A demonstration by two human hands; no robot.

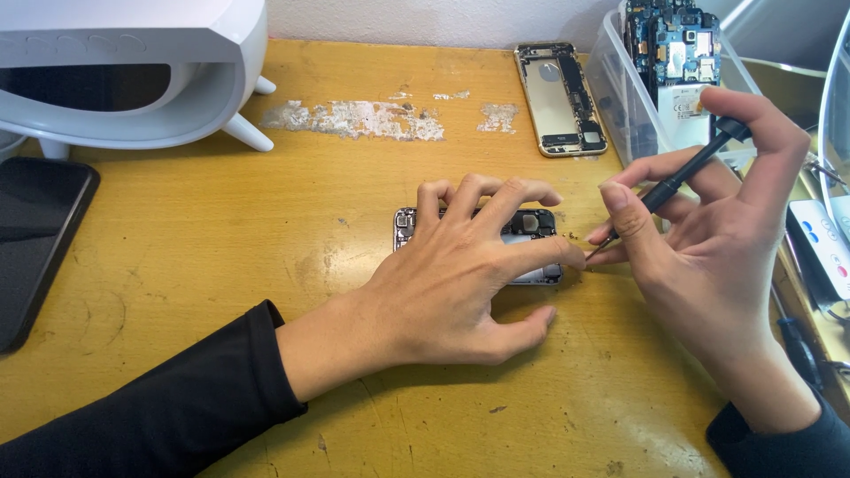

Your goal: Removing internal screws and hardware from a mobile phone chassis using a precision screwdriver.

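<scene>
My left hand (460, 265) lies spread over an opened phone body (529, 226) on the yellow wooden table (266, 248), fingers pressing it down and hiding most of it. My right hand (708, 239) grips a thin black screwdriver (682, 177), held at a slant with its tip down at the phone's right edge, close to my left index fingertip. Only the phone's top strip with small parts and a bit of its right side show.
A second opened gold phone shell (560, 99) lies at the back. A clear plastic bin (620, 80) holds circuit boards (677, 40) at the back right. A white rounded appliance (133, 71) stands back left, a black phone (35, 239) at the left edge.
</scene>
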